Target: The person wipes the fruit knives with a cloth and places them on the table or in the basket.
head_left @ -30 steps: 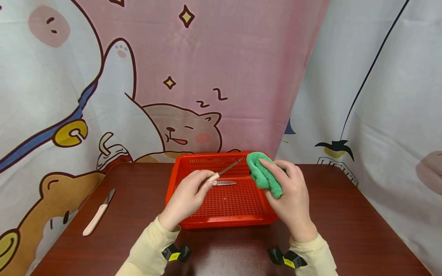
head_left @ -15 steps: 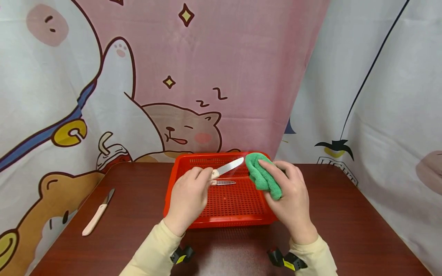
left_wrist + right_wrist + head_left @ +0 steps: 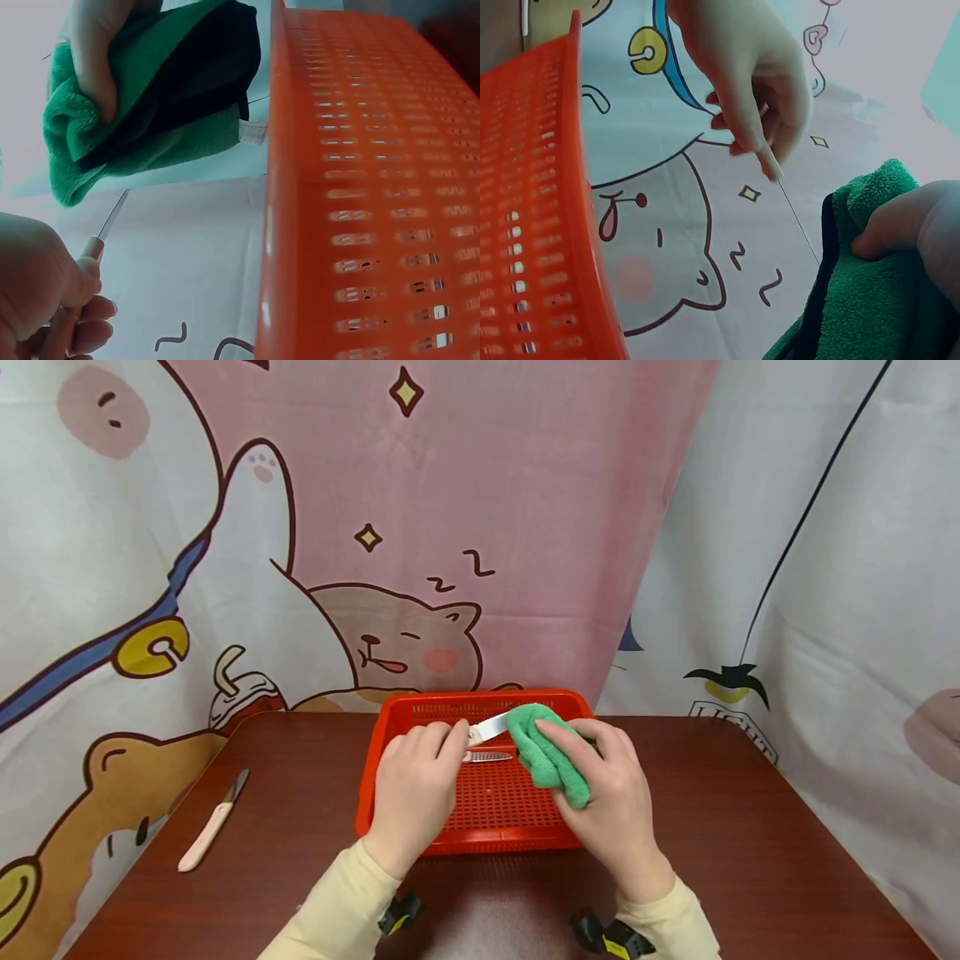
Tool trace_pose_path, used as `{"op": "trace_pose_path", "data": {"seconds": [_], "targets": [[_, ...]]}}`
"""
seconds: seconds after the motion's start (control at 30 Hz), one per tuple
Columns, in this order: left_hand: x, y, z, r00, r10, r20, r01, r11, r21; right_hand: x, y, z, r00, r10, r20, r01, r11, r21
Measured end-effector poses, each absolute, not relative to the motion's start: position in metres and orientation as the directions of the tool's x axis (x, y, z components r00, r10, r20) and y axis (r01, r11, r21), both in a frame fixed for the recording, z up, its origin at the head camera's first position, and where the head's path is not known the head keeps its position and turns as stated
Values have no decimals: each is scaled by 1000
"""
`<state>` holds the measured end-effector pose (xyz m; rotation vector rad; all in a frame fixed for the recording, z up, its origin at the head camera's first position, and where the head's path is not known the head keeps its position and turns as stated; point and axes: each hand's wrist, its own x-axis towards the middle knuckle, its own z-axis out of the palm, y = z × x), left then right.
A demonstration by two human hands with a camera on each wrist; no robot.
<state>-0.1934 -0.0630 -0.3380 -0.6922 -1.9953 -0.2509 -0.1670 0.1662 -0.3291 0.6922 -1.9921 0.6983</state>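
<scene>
My left hand point(image 3: 416, 789) grips the pale handle point(image 3: 91, 249) of a knife point(image 3: 491, 727), its blade pointing right and a little upward above the red basket. A folded green cloth point(image 3: 546, 753) with a dark inner side is pinched in my right hand point(image 3: 611, 797). In the head view the cloth covers the tip of the blade. The right wrist view shows the thin blade point(image 3: 798, 220) edge-on, running from the left hand to the cloth's dark edge. Below, another knife point(image 3: 489, 757) with dark marks along its blade lies in the basket, its handle mostly hidden behind my left hand.
The red perforated basket point(image 3: 495, 841) stands mid-table under both hands. A third knife point(image 3: 206, 835) with a pale handle lies on the brown table point(image 3: 300, 793) to the left. A printed curtain point(image 3: 540, 527) hangs behind the table.
The knife in my left hand has turned from edge-on to show its flat side. My right hand has brought the cloth left, over the blade's tip.
</scene>
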Motion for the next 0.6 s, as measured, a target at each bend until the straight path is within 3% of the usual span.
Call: {"op": "trace_pose_path", "data": {"seconds": [0.27,0.6], "targets": [[-194,-58,-340,-322,386,864,572,807,-147,-164,152,-332,-425,-241,873,-718,676,-163],[-192,-53,-343,-262,390,883,599,783,-168,-162,142,-340,-492,-266,829,-655,740,-151]]}}
